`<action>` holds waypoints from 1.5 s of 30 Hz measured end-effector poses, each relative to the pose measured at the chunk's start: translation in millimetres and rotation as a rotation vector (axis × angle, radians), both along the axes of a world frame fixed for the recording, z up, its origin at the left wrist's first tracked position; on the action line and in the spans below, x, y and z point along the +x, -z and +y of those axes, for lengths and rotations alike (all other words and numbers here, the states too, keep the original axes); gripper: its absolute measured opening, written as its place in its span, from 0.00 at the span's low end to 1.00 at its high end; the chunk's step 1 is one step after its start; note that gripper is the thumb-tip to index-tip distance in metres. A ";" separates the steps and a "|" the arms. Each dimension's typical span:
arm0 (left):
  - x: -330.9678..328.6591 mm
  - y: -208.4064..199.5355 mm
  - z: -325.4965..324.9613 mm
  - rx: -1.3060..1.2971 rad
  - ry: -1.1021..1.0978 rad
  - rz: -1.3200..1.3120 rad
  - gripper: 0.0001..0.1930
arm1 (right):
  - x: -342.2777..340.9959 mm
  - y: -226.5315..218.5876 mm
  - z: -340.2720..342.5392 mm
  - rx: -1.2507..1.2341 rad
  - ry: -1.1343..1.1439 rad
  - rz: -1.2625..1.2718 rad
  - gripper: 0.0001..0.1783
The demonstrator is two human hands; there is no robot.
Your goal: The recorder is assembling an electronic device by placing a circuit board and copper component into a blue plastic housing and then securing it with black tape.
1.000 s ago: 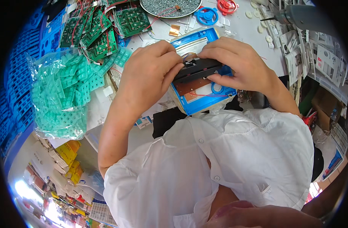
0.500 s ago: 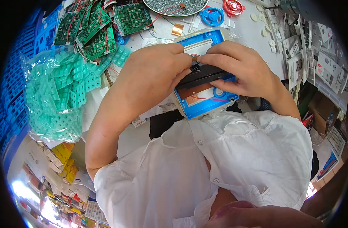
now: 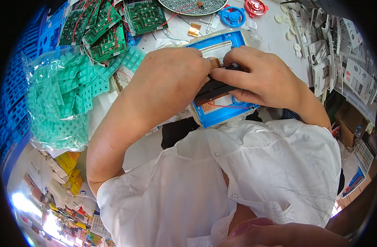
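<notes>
A blue rectangular plastic casing [image 3: 223, 118] sits in front of me, with clear wrap around its edges. Across its middle lies a long black plastic bar [image 3: 215, 91], over a brown board with thin red wires. My left hand [image 3: 176, 74] is closed at the bar's left end, its fingertips partly hidden behind the knuckles. From the other side, my right hand [image 3: 264, 76] grips the bar between thumb and fingers. Between the two hands a small brown strip [image 3: 215, 63] sticks up beside the left fingertips; which hand touches it I cannot tell.
A clear bag of green rubber keypads [image 3: 67, 103] lies at left, below green circuit boards [image 3: 147, 18] with red wires. Farther back are a round tray of screws [image 3: 192, 7], a blue wheel-shaped part [image 3: 232, 17] and a red one [image 3: 256, 7]. White panels [image 3: 355, 76] stack up at right.
My right thumb and fingers have shifted left along the bar, nearer to my left hand. The left hand has turned slightly, and the brown strip shows more above the bar.
</notes>
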State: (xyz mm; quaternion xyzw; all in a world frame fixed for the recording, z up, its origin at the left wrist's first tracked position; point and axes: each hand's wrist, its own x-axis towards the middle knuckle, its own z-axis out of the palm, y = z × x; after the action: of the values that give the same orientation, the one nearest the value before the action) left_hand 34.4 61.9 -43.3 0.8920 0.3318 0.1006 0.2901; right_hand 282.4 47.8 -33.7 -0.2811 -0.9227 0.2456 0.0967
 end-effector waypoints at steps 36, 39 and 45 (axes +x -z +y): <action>7.7 9.4 -1.5 -0.439 -0.197 -0.159 0.10 | -1.5 3.5 -27.1 0.052 0.173 -0.045 0.30; 8.5 8.0 -4.8 -0.411 -0.206 -0.144 0.10 | 2.9 10.0 -32.5 0.053 0.205 0.034 0.34; 8.3 6.0 -9.2 -0.433 -0.212 -0.190 0.09 | 1.9 11.8 -32.8 0.021 0.176 -0.002 0.34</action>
State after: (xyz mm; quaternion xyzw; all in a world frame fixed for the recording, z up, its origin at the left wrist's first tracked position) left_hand 42.8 52.6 -49.3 0.7559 0.4082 0.1406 0.4921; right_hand 284.2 15.1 -45.5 -0.3606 -0.8969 0.2262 0.1199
